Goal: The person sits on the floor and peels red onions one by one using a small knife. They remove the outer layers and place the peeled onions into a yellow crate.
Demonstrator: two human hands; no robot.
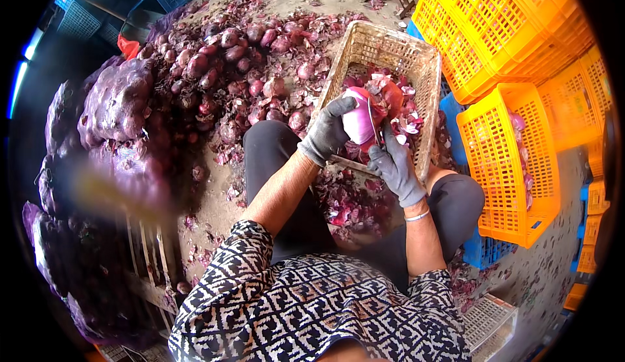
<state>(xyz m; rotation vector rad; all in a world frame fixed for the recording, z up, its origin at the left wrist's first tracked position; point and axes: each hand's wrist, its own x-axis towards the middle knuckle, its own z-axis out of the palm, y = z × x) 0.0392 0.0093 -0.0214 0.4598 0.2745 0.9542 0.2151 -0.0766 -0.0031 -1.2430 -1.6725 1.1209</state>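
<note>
My left hand [326, 135], in a grey glove, grips a large red onion [357, 118] from its left side. The onion's left part is smooth, pale purple and peeled; loose reddish skin hangs at its right. My right hand [398, 164], also gloved in grey, is closed around a thin metal blade [372, 115] that stands against the onion's right side; its handle is hidden in the fingers. Both hands are over the near end of a worn, dirty-white plastic crate [428, 69] between my knees. Onion skins and some onions [352, 81] lie in it.
A big heap of unpeeled red onions [234, 52] spreads ahead and left. Filled purple mesh sacks [117, 103] stand at the left. An orange crate [508, 166] holding peeled onions [520, 132] is at the right, below stacked orange crates [488, 25]. Skins [349, 205] litter the floor.
</note>
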